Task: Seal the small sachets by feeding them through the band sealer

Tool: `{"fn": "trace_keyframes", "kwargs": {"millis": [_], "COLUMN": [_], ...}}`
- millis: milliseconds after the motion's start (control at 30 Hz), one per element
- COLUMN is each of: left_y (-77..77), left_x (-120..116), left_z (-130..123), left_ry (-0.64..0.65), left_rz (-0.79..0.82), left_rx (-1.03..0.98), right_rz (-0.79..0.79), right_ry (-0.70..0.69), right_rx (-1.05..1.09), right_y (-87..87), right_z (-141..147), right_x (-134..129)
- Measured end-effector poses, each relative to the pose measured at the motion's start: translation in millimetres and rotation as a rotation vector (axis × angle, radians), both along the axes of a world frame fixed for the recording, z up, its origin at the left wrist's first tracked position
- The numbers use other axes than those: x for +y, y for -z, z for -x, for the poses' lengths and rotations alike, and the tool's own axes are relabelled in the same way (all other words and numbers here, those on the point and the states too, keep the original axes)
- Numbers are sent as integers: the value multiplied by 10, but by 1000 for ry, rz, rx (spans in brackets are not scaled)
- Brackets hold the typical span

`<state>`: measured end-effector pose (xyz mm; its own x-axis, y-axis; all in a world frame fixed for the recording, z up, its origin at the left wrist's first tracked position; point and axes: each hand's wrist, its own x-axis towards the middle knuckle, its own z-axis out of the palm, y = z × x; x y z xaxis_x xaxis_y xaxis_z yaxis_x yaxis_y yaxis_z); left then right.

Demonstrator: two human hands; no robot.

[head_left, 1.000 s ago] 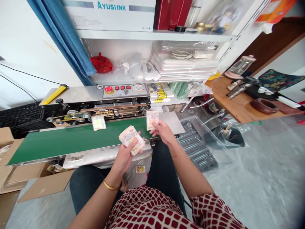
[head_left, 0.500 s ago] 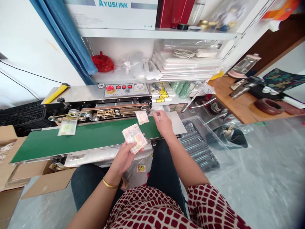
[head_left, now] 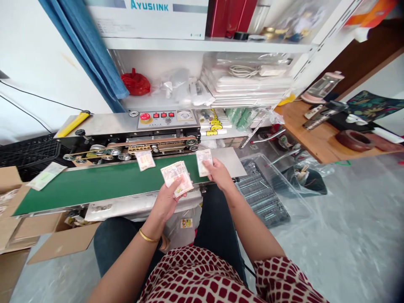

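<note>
My left hand [head_left: 168,194] is closed around a small stack of printed packets [head_left: 177,177], held low over the front edge of the green conveyor belt [head_left: 107,181]. Between the thumb and fingers of my right hand [head_left: 220,172] is a single printed packet [head_left: 203,162], near the belt's right end. Another packet [head_left: 145,160] hangs by its top edge in the band sealing machine [head_left: 167,141], over the belt. A packet [head_left: 47,176] lies tilted at the belt's far left end. What the packets contain cannot be made out.
The control panel [head_left: 167,120] with red buttons faces me behind the belt. An open cardboard box [head_left: 63,242] stands below the belt's left end. To the right are a clear plastic bin [head_left: 265,193] and a wooden table [head_left: 303,134] with bottles.
The packet at the sealer's right end has travelled left along it. The leftmost packet has come out onto the belt's end. My right hand has taken a packet and moved slightly right.
</note>
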<state>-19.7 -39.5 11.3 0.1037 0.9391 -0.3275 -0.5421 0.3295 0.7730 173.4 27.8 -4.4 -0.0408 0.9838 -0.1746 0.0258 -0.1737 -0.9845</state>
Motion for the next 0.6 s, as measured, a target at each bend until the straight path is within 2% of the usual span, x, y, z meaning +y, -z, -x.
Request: {"fn": "trace_keyframes", "kwargs": {"millis": [133,267,333,400,467,500,600], "left_y": [52,53,39,21,6,0,-9], "left_x": [-37,-64,-66,-53,-25,-7,46], "left_z": [34,45,43,35,18,6,-34], "left_ry": [-36,-64,-57,-27,-13,-19,-31], "left_rz": [35,59,63,49,29,23,9], "left_rx": [16,-48,-27,15,45,53,59], "right_rz": [7,-7,-109,-257,-325,-314,-228], "right_ry": [41,23,50,142,170,103,-264], "right_rx": [-34,-199,-414,-597,-577,-487,-186], "right_y": [91,61,0,-79,-163,-199,-253], "right_z": [-160,-73,-5,50,103,132,230], "right_x": [407,661,666,574,396,285,-49]}}
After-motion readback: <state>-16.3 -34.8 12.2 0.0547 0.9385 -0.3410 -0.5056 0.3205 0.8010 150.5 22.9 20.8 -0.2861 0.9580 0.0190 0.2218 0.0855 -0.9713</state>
